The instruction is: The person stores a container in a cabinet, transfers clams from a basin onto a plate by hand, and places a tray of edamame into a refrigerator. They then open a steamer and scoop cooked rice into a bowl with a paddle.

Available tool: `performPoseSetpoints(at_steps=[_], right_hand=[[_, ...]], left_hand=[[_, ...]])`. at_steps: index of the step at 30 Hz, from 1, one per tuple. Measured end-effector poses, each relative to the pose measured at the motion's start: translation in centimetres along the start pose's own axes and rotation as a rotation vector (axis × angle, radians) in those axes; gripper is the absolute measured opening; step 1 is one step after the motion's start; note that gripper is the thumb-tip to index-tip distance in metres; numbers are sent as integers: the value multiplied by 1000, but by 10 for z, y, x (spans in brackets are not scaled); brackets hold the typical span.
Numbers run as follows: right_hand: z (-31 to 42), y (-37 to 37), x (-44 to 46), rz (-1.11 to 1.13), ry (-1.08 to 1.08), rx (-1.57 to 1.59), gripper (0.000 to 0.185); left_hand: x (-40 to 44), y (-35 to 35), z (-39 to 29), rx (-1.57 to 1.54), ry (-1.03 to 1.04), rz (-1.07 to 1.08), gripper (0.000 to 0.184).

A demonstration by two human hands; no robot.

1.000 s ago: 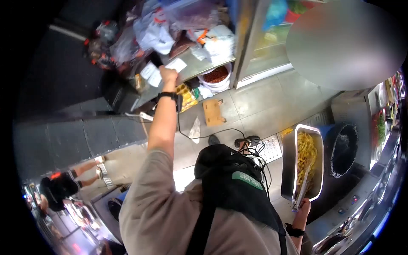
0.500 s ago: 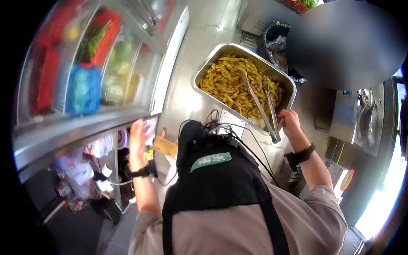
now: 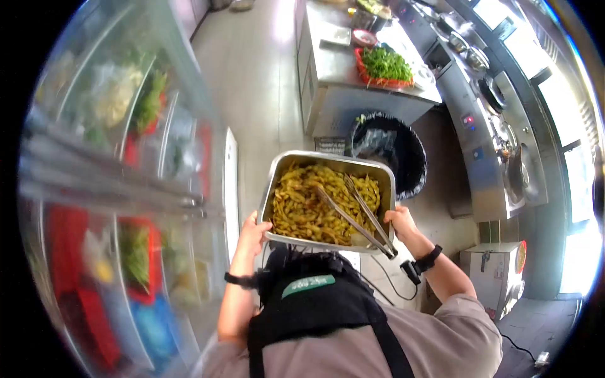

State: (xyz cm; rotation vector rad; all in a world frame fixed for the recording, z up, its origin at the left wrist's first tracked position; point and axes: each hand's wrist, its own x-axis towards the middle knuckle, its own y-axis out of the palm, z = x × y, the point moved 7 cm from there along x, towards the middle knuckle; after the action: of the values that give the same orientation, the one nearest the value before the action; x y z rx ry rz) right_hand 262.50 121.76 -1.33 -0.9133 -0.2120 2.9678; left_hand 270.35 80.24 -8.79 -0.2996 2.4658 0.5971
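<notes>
A deep rectangular metal tray (image 3: 387, 179) is held in front of my body, full of yellow-green pods (image 3: 302, 205) that look like edamame. My left hand (image 3: 253, 234) grips the tray's near left corner. At the right end, my right hand (image 3: 401, 222) is closed on the rim, close to the joined end of the metal tongs (image 3: 362, 217). The tongs' arms are spread and rest on the pods.
Glass-door fridge shelves (image 3: 129, 208) fill the left side. Ahead stand a steel counter (image 3: 343, 69) with a red basket of greens (image 3: 386, 65) and a black-lined bin (image 3: 409, 157). Stoves (image 3: 491, 145) run along the right; a white box (image 3: 495, 271) stands lower right.
My left hand has come from the left side onto the tray. The tray has levelled out and sits lower, held at both ends. The view has turned toward the counter and stoves.
</notes>
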Motion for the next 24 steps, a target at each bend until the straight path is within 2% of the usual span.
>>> performPoseSetpoints(at_steps=[2, 3, 5, 8, 10, 12, 13, 17, 20, 22, 24], right_hand=[[-13, -2, -2, -33, 2, 45, 16], [-20, -1, -1, -25, -15, 37, 24], [-42, -4, 1, -41, -31, 72, 24], [-38, 7, -21, -59, -93, 189, 25], [-45, 6, -23, -45, -128, 143, 22], [-58, 5, -23, -33, -216, 128, 19], [-65, 4, -15, -21, -219, 122, 18], [-67, 2, -2, 101, -215, 112, 17], [-64, 4, 11, 193, -227, 89, 17], [-76, 6, 21, 268, -243, 203, 16], [-87, 5, 30, 316, -283, 204, 14]], left_hand=[[7, 3, -11, -3, 36, 12, 40], [13, 2, -9, 4, 37, 20, 40], [32, -5, -10, -5, 121, 3, 37], [27, -3, -21, 133, 123, 74, 40], [32, -7, -12, 100, 149, 67, 39], [30, -15, 3, 38, 166, 19, 39], [24, -3, -4, 40, 253, 3, 40], [15, -4, -12, 100, 303, -86, 44], [15, -15, -10, 150, 286, -250, 52], [15, -20, -3, 104, 290, -346, 70], [11, -16, 0, 67, 312, -362, 75]])
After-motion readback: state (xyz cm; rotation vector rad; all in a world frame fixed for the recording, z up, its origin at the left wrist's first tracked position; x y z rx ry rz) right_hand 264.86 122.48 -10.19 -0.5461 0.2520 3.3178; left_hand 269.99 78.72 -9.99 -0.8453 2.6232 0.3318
